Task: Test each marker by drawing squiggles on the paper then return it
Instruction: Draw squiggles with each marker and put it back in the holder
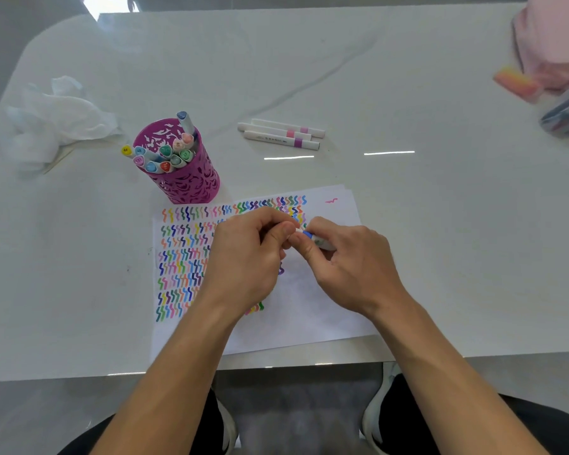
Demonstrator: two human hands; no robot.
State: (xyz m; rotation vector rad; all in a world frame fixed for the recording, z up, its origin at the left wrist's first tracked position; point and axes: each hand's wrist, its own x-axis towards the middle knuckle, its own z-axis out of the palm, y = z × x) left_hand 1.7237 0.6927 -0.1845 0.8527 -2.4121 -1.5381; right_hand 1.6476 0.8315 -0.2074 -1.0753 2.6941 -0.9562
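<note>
Over the squiggle-filled white paper sheet (309,307), right hand (352,261) grips the blue-banded white marker (319,241) w/ left hand (247,254) pinching its cap end (capping or uncapping, can't tell), so next prob. needs a straight pull/push.

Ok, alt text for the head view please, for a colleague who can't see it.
Left hand and right hand pinch a blue-banded marker between them above a paper half covered in coloured squiggles. A purple holder of markers stands at the paper's far left corner; three white markers lie on the table beyond.
</note>
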